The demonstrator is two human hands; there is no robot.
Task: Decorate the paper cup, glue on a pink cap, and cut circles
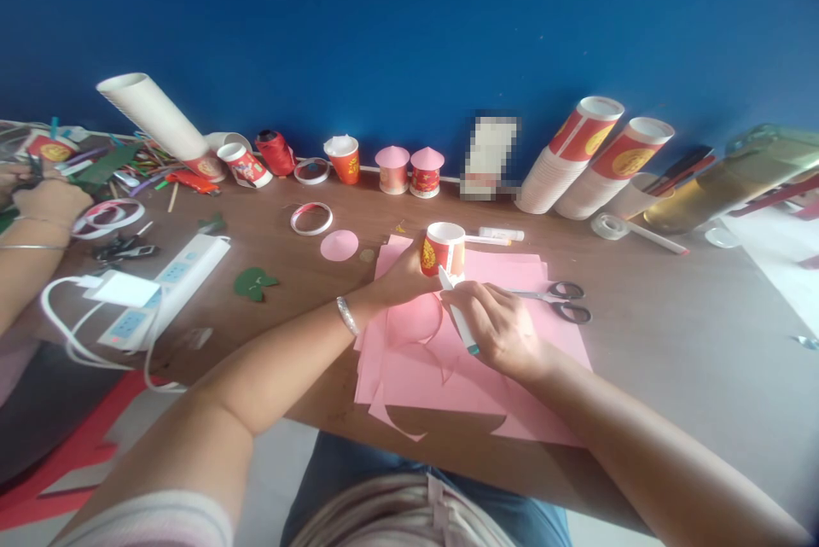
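A short red paper cup (452, 253) with gold print and a white seam is held from its left side by my left hand (409, 272), fingers closed around it. My right hand (497, 327) is closed on a slim white tube with a teal end (461, 327), its white upper end against the cup's lower front; I cannot make out its exact kind. Beneath both hands lie stacked pink paper sheets (473, 381) with cut curved edges and a round pink piece (415, 318). Black-handled scissors (566, 301) rest on the sheets, right of my right hand.
Two small cups with pink cone roofs (409, 170) stand by the wall. Stacked paper cups (550, 167) lean at the right, near a tape roll (610, 226). A pink disc (339, 245), power strip (170, 291) and green cutout (254, 283) lie leftward. Another person's hand (51, 201) works far left.
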